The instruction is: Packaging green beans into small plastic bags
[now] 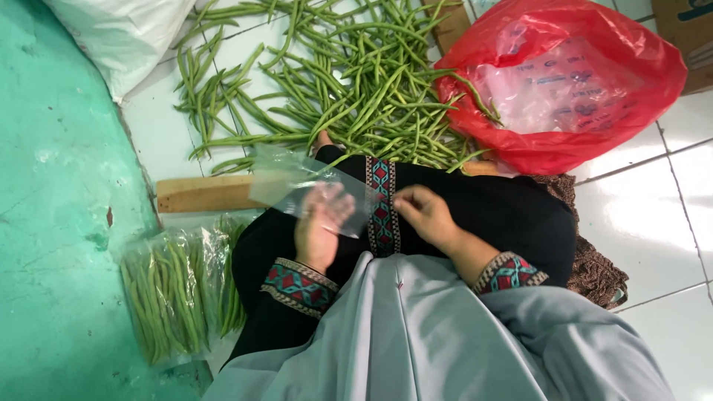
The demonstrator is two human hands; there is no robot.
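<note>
We see a thin, clear, empty plastic bag [297, 182] held over the lap, above the black garment with its red-and-teal embroidered band [382, 204]. The bag's long axis runs roughly across the picture, from its free end at the upper left, above the wooden board [200, 194], down towards the band on the right. The left hand [321, 226] lies under and behind the film, its fingers spread and showing through the plastic, so it holds the bag from within or beneath; we cannot tell which. The right hand [425, 214] sits just to the right of the bag's edge, fingers pinched narrow near the band, seemingly on the bag's rim, though the contact is too blurred for us to be sure. The left hand is the nearer one, in full touch with the bag.

Beyond the knees, a loose heap of long green beans [349, 82] spreads over the white tiled floor [653, 208], most pods pointing towards the person. To the right of the heap lies a crumpled red plastic bag [572, 82]. At the left, beside the lap, lie clear packets already filled with green beans [174, 293], their pods aligned along the packets' length. A white sack [122, 37] rests in the upper left corner.
</note>
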